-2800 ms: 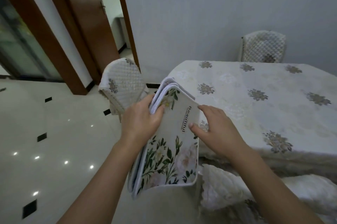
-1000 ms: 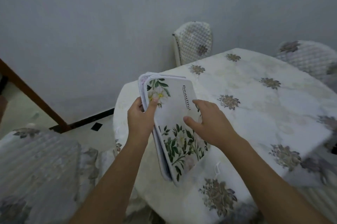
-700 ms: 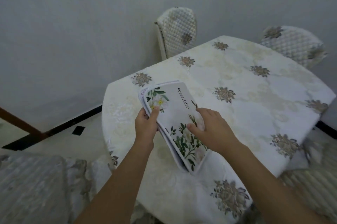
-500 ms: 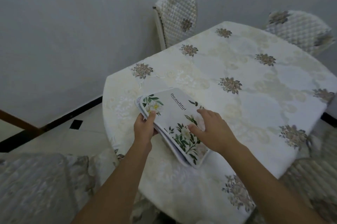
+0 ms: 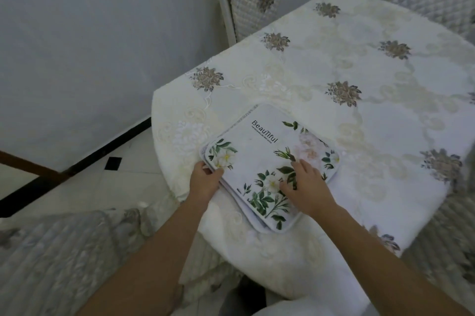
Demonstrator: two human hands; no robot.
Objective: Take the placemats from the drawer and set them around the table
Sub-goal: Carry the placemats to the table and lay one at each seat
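- The placemats (image 5: 267, 161), carried tilted half a second ago, now lie stacked flat on the tabletop (image 5: 359, 79) near its edge.
- Left hand (image 5: 205, 182) pinches the stack's corner; right hand (image 5: 305, 187) fingers rest spread on top.
- Dealing them round likely comes next.

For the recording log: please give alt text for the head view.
Stack of white floral fabric placemats lies on a round table with cream floral tablecloth; left hand grips its corner, right hand rests on top.
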